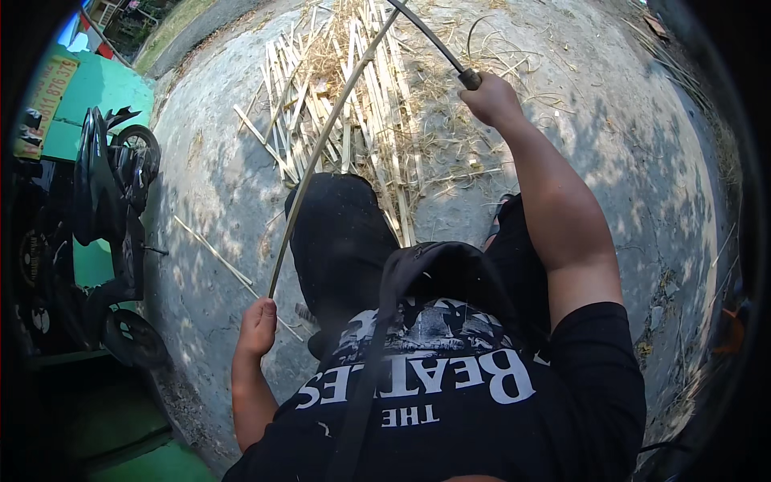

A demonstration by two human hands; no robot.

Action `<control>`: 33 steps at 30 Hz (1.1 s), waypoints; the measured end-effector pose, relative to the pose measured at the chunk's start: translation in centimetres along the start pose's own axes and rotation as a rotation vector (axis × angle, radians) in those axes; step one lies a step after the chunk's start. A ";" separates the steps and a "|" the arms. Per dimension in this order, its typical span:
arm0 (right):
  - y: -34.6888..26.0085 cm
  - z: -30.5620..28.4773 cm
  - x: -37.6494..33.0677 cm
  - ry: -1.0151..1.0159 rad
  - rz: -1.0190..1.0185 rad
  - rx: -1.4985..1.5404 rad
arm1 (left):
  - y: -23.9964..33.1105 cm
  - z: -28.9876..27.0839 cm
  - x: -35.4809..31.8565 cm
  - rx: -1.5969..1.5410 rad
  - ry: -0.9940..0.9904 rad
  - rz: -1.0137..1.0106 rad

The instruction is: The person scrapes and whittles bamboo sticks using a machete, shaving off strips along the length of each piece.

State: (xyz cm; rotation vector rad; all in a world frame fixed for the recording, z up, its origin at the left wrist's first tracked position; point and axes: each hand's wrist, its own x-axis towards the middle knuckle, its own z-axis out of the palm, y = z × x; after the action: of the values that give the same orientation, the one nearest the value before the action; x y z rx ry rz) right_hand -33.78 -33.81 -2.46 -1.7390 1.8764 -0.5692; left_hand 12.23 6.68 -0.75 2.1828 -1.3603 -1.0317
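Observation:
My left hand (257, 328) is closed around the lower end of a long, thin bamboo strip (320, 146), which rises in a slight curve to the top of the view. Out in front, my right hand (491, 100) grips the short handle of a long-bladed knife (434, 38). Its dark, narrow blade points up and to the left. Near the top edge, blade and strip cross; whether they touch, I cannot tell. Beyond my knees, many pale split bamboo strips (387, 132) lie in a loose pile on the ground.
Curly shavings (329, 68) are strewn over the rough concrete ground (586, 145). A black motorbike (108, 185) stands at the left by a green wall (100, 96). Two loose strips (215, 253) lie left of my knee (337, 217). Long sticks (671, 68) lie along the far right edge.

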 end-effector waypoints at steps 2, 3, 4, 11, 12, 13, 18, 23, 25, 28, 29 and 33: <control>-1.2 0.0 -1.0 0.004 -0.082 0.009 | 0.2 0.8 0.5 -0.058 0.006 -0.010; -1.7 0.2 -1.6 0.007 -0.162 0.022 | 0.4 1.3 0.9 -0.145 -0.022 0.007; -2.0 0.6 -2.1 0.057 -0.301 0.027 | 0.8 1.7 1.3 -0.231 -0.049 0.024; -5.8 2.7 -6.6 0.028 -0.993 -0.307 | 6.9 4.2 2.7 -0.565 -0.340 -0.121; -6.2 2.9 -7.0 -0.028 -1.018 -0.330 | 7.6 4.7 2.8 -0.573 -0.345 -0.135; -6.4 3.0 -7.3 -0.084 -1.043 -0.352 | 7.5 4.8 2.9 -0.575 -0.345 -0.136; -2.1 2.9 -2.6 -0.202 -0.526 -0.238 | 7.4 4.9 2.8 -0.561 -0.433 -0.204; -2.0 3.0 -1.9 -0.232 -0.389 -0.189 | 8.5 4.7 3.1 -0.579 -0.422 -0.261; -3.9 4.0 -3.9 -0.273 -0.528 -0.155 | 8.1 4.8 3.1 -0.595 -0.426 -0.283; -6.4 4.7 -6.6 -0.378 -0.738 -0.372 | 8.3 4.7 2.8 -0.564 -0.396 -0.278; -7.7 4.1 -7.2 -0.432 -0.735 -0.474 | 7.5 5.1 2.8 -0.573 -0.387 -0.286; -2.2 4.4 -2.2 -0.208 -0.338 -0.162 | 7.0 6.0 2.9 -0.277 -0.206 0.033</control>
State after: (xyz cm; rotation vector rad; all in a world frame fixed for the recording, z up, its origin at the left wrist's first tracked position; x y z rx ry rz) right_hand -29.22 -31.67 -4.29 -2.1524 1.5321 -0.3473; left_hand 4.25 1.27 -1.41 1.8892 -1.2460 -1.3735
